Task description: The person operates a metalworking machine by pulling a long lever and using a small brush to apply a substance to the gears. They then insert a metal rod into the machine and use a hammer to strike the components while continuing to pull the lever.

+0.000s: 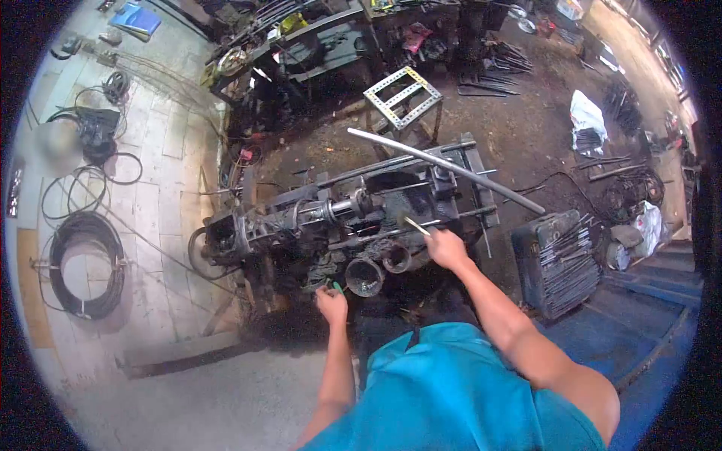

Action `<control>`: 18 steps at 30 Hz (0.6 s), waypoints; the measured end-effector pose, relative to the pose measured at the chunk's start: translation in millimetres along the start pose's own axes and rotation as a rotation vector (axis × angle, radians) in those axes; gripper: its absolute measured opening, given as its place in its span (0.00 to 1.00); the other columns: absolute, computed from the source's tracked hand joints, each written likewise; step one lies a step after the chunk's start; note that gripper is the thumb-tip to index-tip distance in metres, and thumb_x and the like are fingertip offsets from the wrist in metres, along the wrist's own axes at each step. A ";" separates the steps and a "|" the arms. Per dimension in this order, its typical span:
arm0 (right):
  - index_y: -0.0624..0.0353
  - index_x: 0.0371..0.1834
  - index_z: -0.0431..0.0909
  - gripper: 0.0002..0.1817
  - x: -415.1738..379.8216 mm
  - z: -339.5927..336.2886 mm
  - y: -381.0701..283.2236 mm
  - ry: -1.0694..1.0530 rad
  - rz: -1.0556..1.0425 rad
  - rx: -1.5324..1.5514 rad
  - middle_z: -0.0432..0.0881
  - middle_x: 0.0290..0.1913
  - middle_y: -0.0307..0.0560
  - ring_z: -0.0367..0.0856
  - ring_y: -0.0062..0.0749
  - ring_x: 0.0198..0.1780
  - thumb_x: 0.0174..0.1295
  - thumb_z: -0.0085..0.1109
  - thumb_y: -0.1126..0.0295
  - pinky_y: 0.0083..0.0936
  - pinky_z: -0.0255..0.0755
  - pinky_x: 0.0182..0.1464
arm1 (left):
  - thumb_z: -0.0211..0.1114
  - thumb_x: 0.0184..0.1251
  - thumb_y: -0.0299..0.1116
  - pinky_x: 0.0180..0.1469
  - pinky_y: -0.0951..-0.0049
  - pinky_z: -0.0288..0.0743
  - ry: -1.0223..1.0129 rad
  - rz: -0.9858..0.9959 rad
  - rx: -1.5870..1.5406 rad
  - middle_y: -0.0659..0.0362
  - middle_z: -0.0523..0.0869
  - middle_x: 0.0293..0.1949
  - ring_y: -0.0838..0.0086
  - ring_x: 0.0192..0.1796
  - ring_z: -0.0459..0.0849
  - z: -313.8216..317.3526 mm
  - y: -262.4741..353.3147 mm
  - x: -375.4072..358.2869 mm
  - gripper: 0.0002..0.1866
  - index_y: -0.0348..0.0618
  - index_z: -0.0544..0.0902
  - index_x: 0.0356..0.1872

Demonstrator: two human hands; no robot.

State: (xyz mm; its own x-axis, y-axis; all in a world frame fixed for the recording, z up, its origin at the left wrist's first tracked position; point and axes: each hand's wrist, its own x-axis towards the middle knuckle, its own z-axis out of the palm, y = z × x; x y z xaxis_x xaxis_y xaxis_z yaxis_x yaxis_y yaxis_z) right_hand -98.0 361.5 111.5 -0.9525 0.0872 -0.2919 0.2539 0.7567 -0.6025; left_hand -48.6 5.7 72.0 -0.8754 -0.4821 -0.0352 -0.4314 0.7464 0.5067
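Note:
My right hand [448, 250] is closed round a thin pale stick [418, 227], perhaps a brush handle. Its far tip points into the dark, greasy bed of a machine [301, 218]. My left hand [331, 304] is curled at the machine's near edge, beside a small green piece [338, 287] and some dark, crumpled material [325, 267]; what its fingers grip is too small to tell. Between my hands stand a round metal bowl [365, 277] with something shiny inside and a smaller cup [396, 258]. A bright metal shaft [344, 208] shows in the machine.
A long metal pipe [444, 164] slants across the machine's far right. Beyond stands a stool with a perforated frame top [403, 98]. A bin of dark rods [560, 263] is at right. On the left floor lies a coil of cable [86, 264]. Workbenches [331, 56] line the back.

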 end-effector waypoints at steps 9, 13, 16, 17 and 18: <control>0.60 0.48 0.72 0.24 -14.7 3.6 88.0 0.215 0.518 0.060 0.83 0.36 0.63 0.81 0.62 0.41 0.70 0.40 0.48 0.53 0.73 0.44 | 0.61 0.60 0.32 0.49 0.58 0.74 -0.081 -0.165 0.069 0.40 0.84 0.40 0.50 0.46 0.83 20.1 5.8 -20.5 0.20 0.31 0.73 0.51; 0.63 0.46 0.77 0.21 -42.9 -31.6 87.3 0.397 0.553 0.224 0.83 0.39 0.63 0.81 0.59 0.44 0.70 0.45 0.55 0.49 0.72 0.44 | 0.61 0.61 0.32 0.54 0.56 0.72 -0.243 -0.354 0.001 0.37 0.82 0.46 0.45 0.51 0.81 -5.6 64.9 -34.9 0.23 0.30 0.72 0.55; 0.65 0.44 0.77 0.15 -74.1 -135.0 85.5 1.087 0.182 0.132 0.83 0.38 0.55 0.81 0.46 0.40 0.69 0.49 0.62 0.41 0.72 0.46 | 0.61 0.63 0.36 0.53 0.52 0.72 -0.202 -0.279 0.094 0.35 0.83 0.44 0.40 0.50 0.80 28.4 -2.9 -20.8 0.24 0.32 0.72 0.56; 0.62 0.46 0.77 0.13 -68.7 -175.5 65.0 1.167 0.069 0.074 0.82 0.43 0.56 0.80 0.46 0.42 0.69 0.50 0.64 0.37 0.71 0.46 | 0.61 0.63 0.36 0.53 0.52 0.72 -0.198 -0.289 0.099 0.35 0.83 0.44 0.40 0.50 0.80 23.8 -10.2 -20.7 0.24 0.32 0.72 0.56; 0.62 0.46 0.77 0.13 -48.4 -184.2 64.7 1.165 0.060 0.075 0.82 0.43 0.56 0.80 0.46 0.42 0.69 0.50 0.64 0.37 0.71 0.46 | 0.61 0.63 0.37 0.53 0.52 0.72 -0.208 -0.243 0.125 0.35 0.82 0.45 0.40 0.50 0.80 26.1 -15.2 -16.7 0.23 0.33 0.73 0.56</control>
State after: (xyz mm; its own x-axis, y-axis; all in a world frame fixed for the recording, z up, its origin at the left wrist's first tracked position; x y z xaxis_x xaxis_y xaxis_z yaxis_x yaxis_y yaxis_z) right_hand -66.5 525.6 223.5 -0.5071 0.6925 0.5131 0.2758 0.6944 -0.6647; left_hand -33.1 14.4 42.3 -0.7642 -0.5582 -0.3233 -0.6446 0.6783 0.3527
